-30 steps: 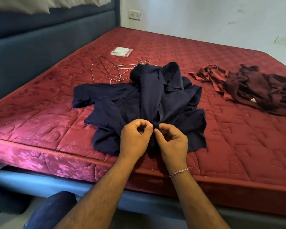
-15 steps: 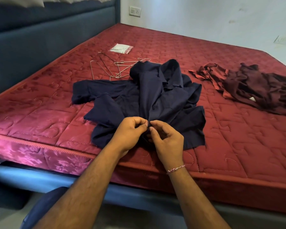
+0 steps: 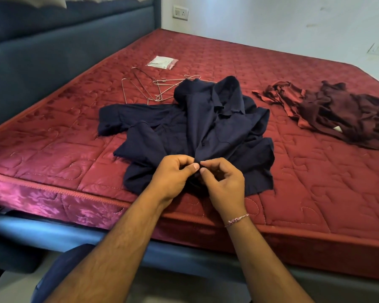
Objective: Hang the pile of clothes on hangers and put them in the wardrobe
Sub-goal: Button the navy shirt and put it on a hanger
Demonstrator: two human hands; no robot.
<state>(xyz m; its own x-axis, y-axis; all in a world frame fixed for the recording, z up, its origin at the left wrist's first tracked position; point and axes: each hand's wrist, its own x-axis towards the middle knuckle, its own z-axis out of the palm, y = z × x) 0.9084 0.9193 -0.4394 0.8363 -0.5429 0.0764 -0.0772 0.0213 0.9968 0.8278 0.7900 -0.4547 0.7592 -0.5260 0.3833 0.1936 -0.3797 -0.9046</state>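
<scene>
Both hands, left hand (image 3: 173, 173) and right hand (image 3: 222, 182), are pinching the navy shirt (image 3: 206, 127) placket closer together now, so I'm still unbuttoning, not hanging yet.

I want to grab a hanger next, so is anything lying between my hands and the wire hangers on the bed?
Yes. The crumpled navy blue shirt lies between both hands and the thin metal wire hangers, its collar end overlapping the nearest one. The left hand and right hand pinch its front edge.
</scene>
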